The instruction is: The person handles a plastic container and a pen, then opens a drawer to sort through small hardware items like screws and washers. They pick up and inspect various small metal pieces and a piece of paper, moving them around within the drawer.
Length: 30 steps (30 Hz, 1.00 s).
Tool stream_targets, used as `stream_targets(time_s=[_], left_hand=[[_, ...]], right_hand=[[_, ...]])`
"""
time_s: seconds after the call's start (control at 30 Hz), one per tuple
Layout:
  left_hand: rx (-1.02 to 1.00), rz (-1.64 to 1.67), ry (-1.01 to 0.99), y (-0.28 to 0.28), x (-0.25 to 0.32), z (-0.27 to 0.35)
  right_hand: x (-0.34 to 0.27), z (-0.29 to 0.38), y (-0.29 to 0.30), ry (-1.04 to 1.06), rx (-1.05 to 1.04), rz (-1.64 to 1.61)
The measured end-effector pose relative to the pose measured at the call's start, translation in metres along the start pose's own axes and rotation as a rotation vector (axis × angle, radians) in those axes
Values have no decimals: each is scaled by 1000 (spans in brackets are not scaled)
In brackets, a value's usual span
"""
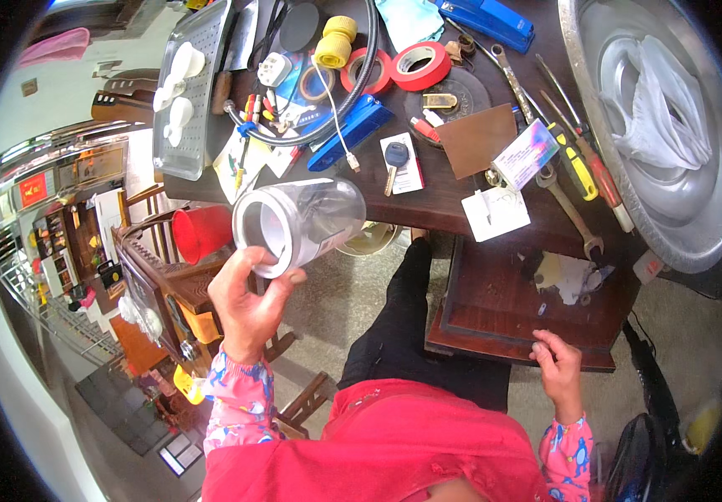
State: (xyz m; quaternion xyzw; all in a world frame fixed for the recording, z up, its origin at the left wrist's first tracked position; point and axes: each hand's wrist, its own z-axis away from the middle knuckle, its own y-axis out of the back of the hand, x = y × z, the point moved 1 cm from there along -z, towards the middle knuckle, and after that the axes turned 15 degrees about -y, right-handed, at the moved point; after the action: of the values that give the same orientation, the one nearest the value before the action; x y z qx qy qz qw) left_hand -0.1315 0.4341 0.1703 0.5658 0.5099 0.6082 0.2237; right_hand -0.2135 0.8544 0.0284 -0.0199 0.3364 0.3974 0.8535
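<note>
A clear jar (329,210) with a thick white rim is tilted sideways in front of the table edge, its open mouth towards me. My left hand (254,301) pinches that rim between thumb and fingers. Beside the front edge of an open dark wooden drawer (486,307) hovers my right hand (558,364), loosely curled with nothing visible in it. Inside the drawer lie torn paper scraps (565,276). A car key (397,164) rests on a small card at the table's near side.
Tape rolls (420,66), blue staplers (351,132), a braided hose (361,88), a wrench (568,210) and screwdrivers (596,166) crowd the table. A large metal basin (656,216) stands at right, a metal tray (195,125) at left. Below the jar is a red bucket (201,232).
</note>
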Motion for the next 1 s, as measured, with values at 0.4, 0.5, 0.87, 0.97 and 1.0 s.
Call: stream_targets(time_s=[0.4,0.5,0.87,0.97,1.0], left_hand=[[249,-9,-137,-56,-37,-41],[293,42,-230,-60,-57,-38],[452,207,-236,-109,-85,-19],[549,246,-102,-111,-103,-22],[509,251,-194,-108,-100,-21]], right_hand=[[15,-20,-4,-1,25,-37],[24,-33,-4,108,105,37],[25,-36,4,157,314,-299],[20,-28,4,144,353,-226],[18,-20,6,148,345,-237]])
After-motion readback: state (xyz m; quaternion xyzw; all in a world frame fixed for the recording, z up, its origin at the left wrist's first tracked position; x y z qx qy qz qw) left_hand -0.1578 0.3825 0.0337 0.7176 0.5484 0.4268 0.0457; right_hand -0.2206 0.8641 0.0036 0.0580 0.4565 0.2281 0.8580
